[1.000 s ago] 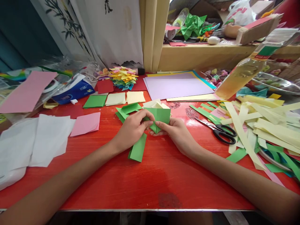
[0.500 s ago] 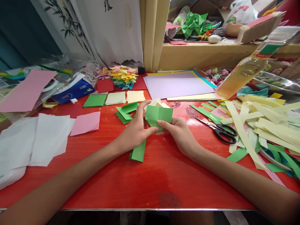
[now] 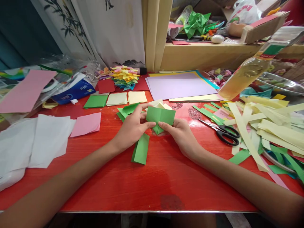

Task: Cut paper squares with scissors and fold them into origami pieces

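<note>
A creased green paper [image 3: 163, 115] is held up off the red table by both hands, its lower edge folded to a point at the middle. My left hand [image 3: 134, 128] pinches its lower left side with the thumb in front. On the right side, my right hand [image 3: 181, 134] grips it, thumb near the centre crease. Behind it lie pale yellow paper pieces [image 3: 167, 106], partly hidden. A folded green piece [image 3: 140, 150] lies below my left hand, and more green folded pieces [image 3: 128, 110] lie beyond it.
Black-handled scissors [image 3: 226, 134] lie at the right beside a heap of paper strips [image 3: 280, 126]. A tilted bottle [image 3: 247, 74] stands behind. Lilac sheets [image 3: 180, 87], small square stacks [image 3: 117, 98] and a colourful folded-paper pile [image 3: 125, 77] sit at the back. White sheets [image 3: 49, 139] lie left.
My left hand has shifted slightly and its thumb now presses beside the right thumb. The paper's lower edge now shows a pointed fold at the centre.
</note>
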### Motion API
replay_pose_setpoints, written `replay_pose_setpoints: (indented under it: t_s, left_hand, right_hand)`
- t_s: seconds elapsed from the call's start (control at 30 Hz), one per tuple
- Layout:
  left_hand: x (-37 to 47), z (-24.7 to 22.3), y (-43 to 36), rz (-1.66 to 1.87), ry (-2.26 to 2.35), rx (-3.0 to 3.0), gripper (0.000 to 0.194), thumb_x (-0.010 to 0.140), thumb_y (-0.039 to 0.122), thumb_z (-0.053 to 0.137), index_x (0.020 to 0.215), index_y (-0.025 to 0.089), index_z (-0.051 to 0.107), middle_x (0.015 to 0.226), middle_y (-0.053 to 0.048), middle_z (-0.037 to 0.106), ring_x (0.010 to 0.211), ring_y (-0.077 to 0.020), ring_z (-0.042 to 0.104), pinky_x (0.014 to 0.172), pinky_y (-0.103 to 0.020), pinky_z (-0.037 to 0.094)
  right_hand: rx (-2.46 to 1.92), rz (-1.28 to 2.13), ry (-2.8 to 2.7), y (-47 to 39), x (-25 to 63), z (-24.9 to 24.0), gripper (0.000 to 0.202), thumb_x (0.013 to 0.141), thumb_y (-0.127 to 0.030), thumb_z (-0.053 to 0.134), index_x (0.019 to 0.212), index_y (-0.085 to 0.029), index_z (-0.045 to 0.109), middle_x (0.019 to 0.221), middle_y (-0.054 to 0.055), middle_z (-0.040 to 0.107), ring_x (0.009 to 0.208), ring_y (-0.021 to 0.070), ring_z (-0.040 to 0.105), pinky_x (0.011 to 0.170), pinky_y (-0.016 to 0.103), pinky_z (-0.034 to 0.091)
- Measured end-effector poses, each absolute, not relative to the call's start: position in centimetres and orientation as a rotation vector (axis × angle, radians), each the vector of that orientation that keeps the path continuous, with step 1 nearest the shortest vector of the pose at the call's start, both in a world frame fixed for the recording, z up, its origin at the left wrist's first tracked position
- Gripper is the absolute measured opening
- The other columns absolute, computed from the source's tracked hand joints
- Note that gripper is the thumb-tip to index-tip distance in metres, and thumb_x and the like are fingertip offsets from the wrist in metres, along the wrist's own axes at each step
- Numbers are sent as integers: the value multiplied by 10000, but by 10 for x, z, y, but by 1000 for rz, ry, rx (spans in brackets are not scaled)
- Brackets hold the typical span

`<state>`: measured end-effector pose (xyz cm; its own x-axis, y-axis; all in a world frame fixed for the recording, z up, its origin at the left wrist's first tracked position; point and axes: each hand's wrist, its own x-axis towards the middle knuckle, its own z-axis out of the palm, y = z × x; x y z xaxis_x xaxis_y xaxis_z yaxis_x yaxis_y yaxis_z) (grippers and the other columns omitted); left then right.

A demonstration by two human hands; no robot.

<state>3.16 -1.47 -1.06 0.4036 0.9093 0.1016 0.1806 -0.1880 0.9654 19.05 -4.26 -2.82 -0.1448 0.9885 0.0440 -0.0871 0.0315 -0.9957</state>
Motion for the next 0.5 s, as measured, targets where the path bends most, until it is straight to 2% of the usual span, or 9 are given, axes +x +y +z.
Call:
replay_pose_setpoints:
  t_s: [0.13,0.3,0.5]
  left_hand:
    - [28,-10,-12,878,1009,1675,321,816,257,523,1124,201,452,821,-26,652,755,-176,620,743,-343,475]
    - [30,-11,-13,898,966,1614,257,851,291,465,1091,203,443,754,-3,643,703,-156,620,731,-327,475]
    - [35,-13,-15,948,986,1691,351,762,229,589,1074,218,428,795,21,580,768,-142,587,700,-275,449]
  right_hand:
    - [-1065,1316,-1248,-42,191,-28,206,776,-320,592,854,-135,636,787,52,684,706,155,634,677,304,532]
    - [-1042,1328,-1236,-41,191,-30,227,789,-333,574,887,-138,637,827,57,685,722,160,642,678,303,531]
    - [-980,1347,-1208,-42,191,-27,229,805,-338,560,922,-159,643,847,45,678,758,158,638,692,296,538]
